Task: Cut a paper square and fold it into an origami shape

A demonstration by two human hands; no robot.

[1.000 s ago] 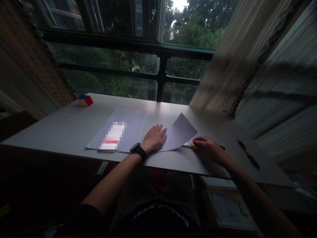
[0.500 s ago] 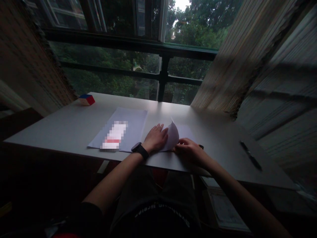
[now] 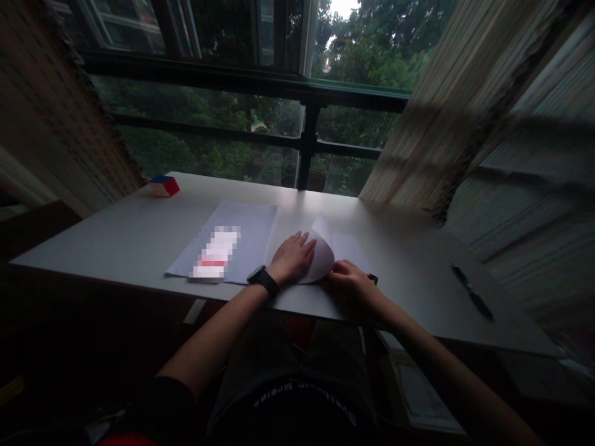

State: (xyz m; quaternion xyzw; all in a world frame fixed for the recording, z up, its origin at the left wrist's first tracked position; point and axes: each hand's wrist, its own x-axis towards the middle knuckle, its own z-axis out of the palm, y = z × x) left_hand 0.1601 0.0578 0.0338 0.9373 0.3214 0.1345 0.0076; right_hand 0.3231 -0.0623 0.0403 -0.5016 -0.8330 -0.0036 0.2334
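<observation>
My left hand [image 3: 294, 257], a dark watch on its wrist, lies flat with fingers stretched over a white sheet of paper [image 3: 321, 251], pressing it to the table. The sheet's right side curls up and over. At the curl's lower right edge, my right hand [image 3: 353, 282] is closed, fingers bent, low on the table. A black-and-orange tool end [image 3: 372, 279] sticks out behind its knuckles; it looks like a utility knife, with the rest hidden by the hand. Another part of the paper [image 3: 351, 248] lies flat beyond the right hand.
More white paper [image 3: 246, 226] lies left on the white table [image 3: 116, 238], a blurred-out white and red item [image 3: 214, 255] on top. A puzzle cube [image 3: 165, 186] sits at the far left corner, a black pen [image 3: 471, 291] at the right. Behind are a window and curtains.
The paper's curl has bent further over to the left and lower. My right hand has shifted slightly, and more of the orange on the tool end shows. My left hand stays in place.
</observation>
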